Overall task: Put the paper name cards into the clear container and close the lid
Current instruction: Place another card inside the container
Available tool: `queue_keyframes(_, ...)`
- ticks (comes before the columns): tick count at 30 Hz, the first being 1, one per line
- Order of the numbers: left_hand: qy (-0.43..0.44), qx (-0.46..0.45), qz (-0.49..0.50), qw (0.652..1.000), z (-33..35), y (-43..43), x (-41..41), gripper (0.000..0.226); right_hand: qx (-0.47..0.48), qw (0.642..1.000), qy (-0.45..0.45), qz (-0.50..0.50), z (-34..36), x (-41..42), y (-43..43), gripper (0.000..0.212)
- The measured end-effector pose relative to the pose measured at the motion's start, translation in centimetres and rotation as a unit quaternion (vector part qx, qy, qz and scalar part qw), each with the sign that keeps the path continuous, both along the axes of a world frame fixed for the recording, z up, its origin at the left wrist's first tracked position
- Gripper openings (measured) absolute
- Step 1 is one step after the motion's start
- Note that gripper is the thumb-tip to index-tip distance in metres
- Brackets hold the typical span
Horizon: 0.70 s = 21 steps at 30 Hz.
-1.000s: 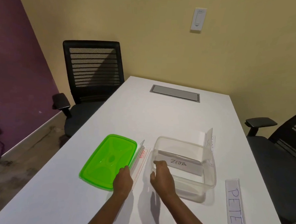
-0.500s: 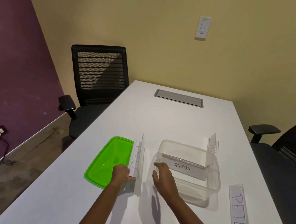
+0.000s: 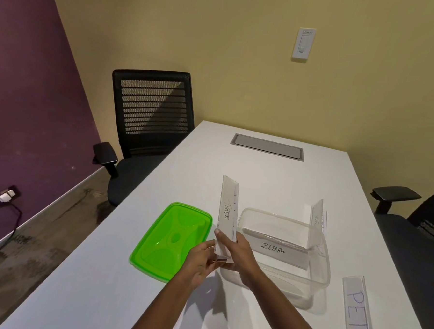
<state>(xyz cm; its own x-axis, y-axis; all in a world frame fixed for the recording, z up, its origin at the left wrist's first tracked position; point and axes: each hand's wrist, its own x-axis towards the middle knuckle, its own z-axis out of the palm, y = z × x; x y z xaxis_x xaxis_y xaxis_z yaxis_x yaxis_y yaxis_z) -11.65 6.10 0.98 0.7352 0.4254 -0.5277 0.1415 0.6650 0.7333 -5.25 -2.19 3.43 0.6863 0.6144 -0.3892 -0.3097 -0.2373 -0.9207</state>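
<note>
Paper card marked TIGER (image 3: 227, 210) stands on end, held at its lower end btwn both grips. Left grip (image 3: 200, 261) has fingers curled round the bottom edge. Right grip (image 3: 240, 253) is closed on the side facing the box. Which finger does what is hard to read. Card's foot is just beside the left wall of the clear container (image 3: 315, 277), not yet over the rim.

Container sits open on the table (image 3: 260, 179), twd the near edge, right of centre. Inside it the ZEBRA card (image 3: 274, 250) lies along the floor. Another card (image 3: 317, 215) stands tilted at the far right corner, seemingly inside; its writing is too small to read. PETER card (image 3: 356, 312) lies flat by the near right corner, apart from the box. Green lid (image 3: 171, 240) lies on the table just left of the container.

Step in hand, I'd judge: loading card no. 3, w/ PETER and the lid to go. Next move prob needs TIGER carried right over the rim, then tipped & laid lengthways. Left on end it would foul the lid, as would the tilted card.
</note>
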Motion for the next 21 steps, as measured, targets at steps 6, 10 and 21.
queue_keyframes(6,0.012,0.056,-0.046,0.997,-0.2,-1.0,0.3,0.026,-0.009,0.998,-0.065,0.014,0.8,1.6,-1.4,0.025)
queue_keyframes(10,0.046,0.175,-0.077,0.981,1.0,-0.6,1.2,0.021,-0.041,0.992,-0.115,0.038,1.6,3.1,-3.0,0.009)
queue_keyframes(21,-0.064,0.199,0.037,0.977,6.3,2.7,4.6,0.02,-0.239,0.9,-0.347,0.113,4.9,5.7,-8.7,0.051)
